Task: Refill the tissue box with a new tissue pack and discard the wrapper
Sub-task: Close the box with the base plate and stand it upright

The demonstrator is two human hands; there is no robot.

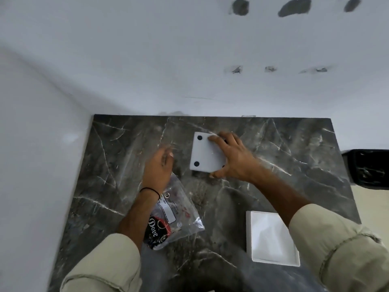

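The dark marble desk [130, 157] fills the view, set into a white wall corner. At its near right lies an open white tray-like piece [271, 239], partly under the right sleeve; whether it is the box's lid or base cannot be told. The clear printed wrapper [179, 216] lies flat under the left forearm, long axis running from near-left to far-right; it appears empty, light, limp and slippery, best pinched at an edge. The white tissue box [207, 153] sits far centre, underside up with dark feet showing, near-square; it looks rigid and light, best held by opposite edges. The right hand [233, 157] clasps it, fingers spread across its top and thumb at its near edge. The left hand [157, 167] hovers nearby, fingers loosely open, holding nothing.
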